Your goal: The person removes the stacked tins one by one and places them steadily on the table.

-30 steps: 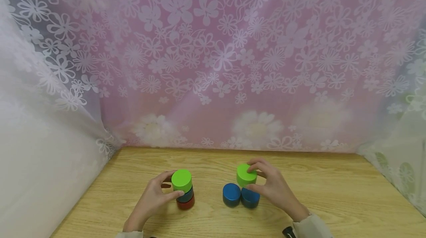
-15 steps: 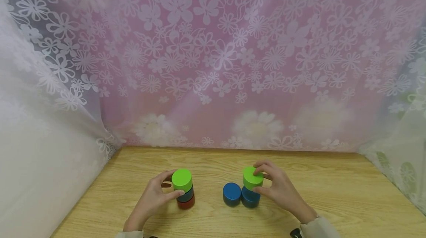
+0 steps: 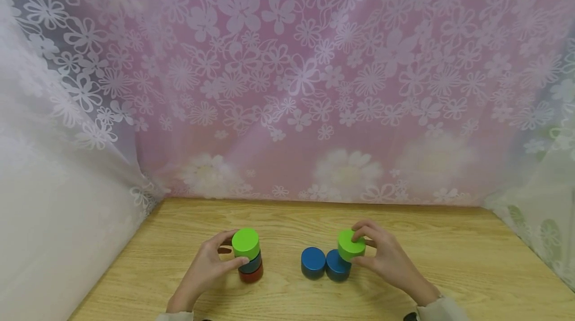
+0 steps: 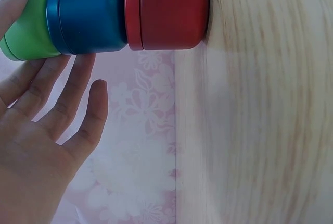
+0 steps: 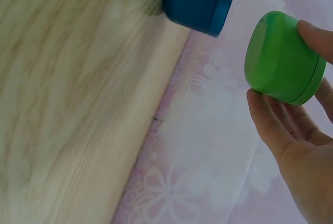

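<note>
On the left stands a stack of lidded round tins: red (image 4: 169,13) at the bottom, blue (image 4: 91,13) in the middle, and a green tin (image 3: 245,242) on top. My left hand (image 3: 204,263) grips the top green tin, thumb in front and fingers behind. A second green tin (image 5: 283,60) is off the table, pinched between the thumb and fingers of my right hand (image 3: 384,256). In the head view this tin overlaps the right-hand one of two blue tins. Those two, the left blue tin (image 3: 313,262) and the right blue tin (image 3: 337,267), stand side by side.
The tins stand on a wood-grain table (image 3: 287,221). Behind it hangs a pink cloth (image 3: 287,111) with white flowers, and a pale sheet (image 3: 54,201) drops along the left side.
My right hand has carried its green tin to the right and slightly nearer, from behind the blue pair to over the right blue tin's far edge. The left hand and stack stay still.
</note>
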